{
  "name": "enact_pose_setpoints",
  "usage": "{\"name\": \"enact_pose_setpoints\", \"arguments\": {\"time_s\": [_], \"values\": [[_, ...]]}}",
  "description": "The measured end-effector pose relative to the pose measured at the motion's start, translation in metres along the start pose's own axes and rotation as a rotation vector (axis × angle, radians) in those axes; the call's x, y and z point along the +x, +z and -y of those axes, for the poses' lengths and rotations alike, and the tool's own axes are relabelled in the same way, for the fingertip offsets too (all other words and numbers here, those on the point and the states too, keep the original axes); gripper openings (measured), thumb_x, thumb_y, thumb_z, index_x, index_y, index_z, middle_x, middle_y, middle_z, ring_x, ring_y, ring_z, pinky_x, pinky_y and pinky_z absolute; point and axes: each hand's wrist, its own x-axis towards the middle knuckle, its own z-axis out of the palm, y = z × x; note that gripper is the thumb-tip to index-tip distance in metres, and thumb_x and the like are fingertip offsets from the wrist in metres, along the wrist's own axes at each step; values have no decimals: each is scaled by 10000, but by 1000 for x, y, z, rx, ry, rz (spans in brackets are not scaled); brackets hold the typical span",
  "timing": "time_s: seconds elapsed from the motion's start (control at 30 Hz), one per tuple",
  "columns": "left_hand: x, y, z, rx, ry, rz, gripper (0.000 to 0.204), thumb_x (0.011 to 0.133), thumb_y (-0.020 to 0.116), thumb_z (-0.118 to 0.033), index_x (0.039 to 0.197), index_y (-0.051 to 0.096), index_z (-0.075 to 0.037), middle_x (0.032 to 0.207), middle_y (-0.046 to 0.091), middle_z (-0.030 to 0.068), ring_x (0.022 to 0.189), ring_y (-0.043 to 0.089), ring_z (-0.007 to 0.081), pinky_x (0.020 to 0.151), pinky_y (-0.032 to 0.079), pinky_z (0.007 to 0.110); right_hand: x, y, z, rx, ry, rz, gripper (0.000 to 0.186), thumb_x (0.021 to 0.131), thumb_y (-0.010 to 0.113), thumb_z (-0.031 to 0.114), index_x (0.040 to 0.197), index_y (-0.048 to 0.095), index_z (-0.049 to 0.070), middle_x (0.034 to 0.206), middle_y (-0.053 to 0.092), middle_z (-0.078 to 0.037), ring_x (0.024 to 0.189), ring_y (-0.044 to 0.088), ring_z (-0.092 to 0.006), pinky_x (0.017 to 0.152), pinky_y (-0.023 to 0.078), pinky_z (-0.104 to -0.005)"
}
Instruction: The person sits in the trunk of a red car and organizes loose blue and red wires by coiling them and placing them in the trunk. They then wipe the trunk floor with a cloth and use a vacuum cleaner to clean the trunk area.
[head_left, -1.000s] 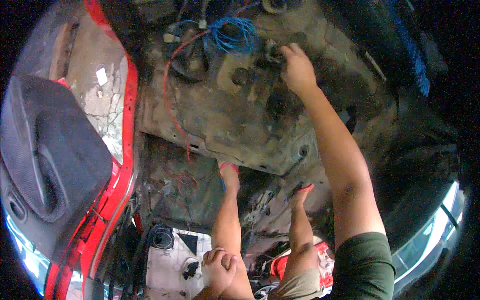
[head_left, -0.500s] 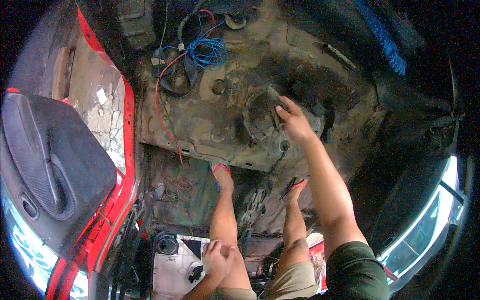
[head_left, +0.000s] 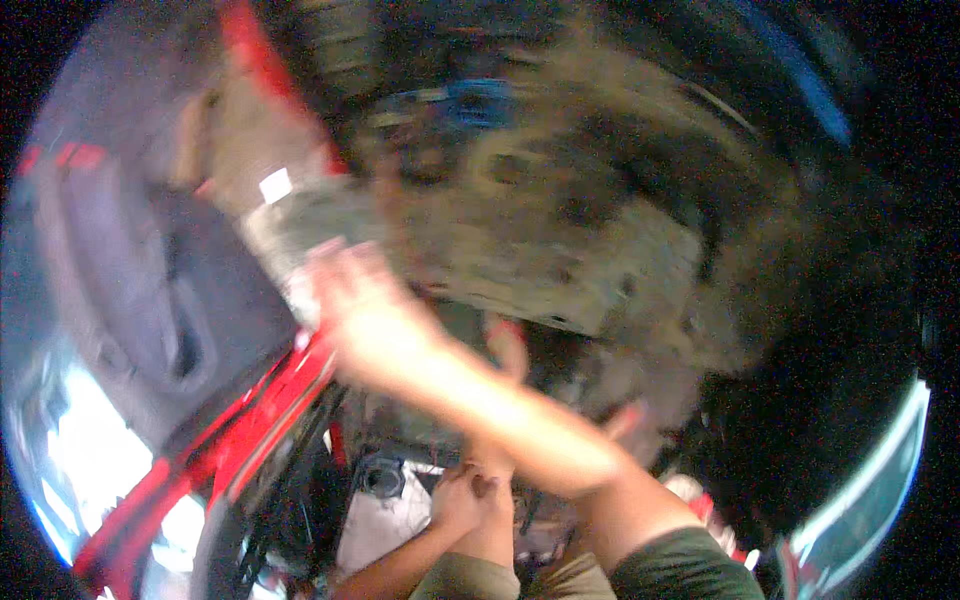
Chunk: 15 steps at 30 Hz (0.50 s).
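My right hand [head_left: 355, 295] reaches across to the left, in front of the open door gap. It is blurred, but its fingers look stretched out and apart, and no object shows in it. My left hand [head_left: 463, 498] rests against my left leg near the knee. Its fingers are curled in, and what they hold, if anything, is hidden. Beyond my feet lies the bare, dirty metal floor pan [head_left: 470, 225] of a stripped car. A bundle of blue wire [head_left: 478, 103] lies on its far part, smeared by motion.
On the left a dark door panel [head_left: 120, 270] stands open beside the red door frame [head_left: 270, 370]. Outside, a small white piece [head_left: 274, 185] lies on the ground. A white panel with a round black part [head_left: 382, 477] sits near my left forearm. Blue fringed material [head_left: 810, 90] hangs at upper right.
My right hand has swung left from the round opening in the floor to the door gap. The flat piece it held no longer shows. The view has shifted; my left hand stays by my knee.
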Motion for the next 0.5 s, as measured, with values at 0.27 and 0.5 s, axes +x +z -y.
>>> {"name": "enact_pose_setpoints", "arguments": {"time_s": [0.27,0.5], "values": [[9,-4,-34,76,44,-3,230,896,663,-209,939,665,17,1013,655,209,977,632,379,928,492,437,-151,-4,-40,410,140,140,451,826,710,245,1215,629,31,1201,636,-221,1135,615,-381,978,510,-480],[25,-8,-37,156,169,71,155,854,685,-108,902,642,33,967,666,184,946,646,322,913,500,410,-509,-91,-243,-166,1293,-222,212,805,674,195,968,705,63,967,706,-192,994,682,-386,881,549,-483]]}}
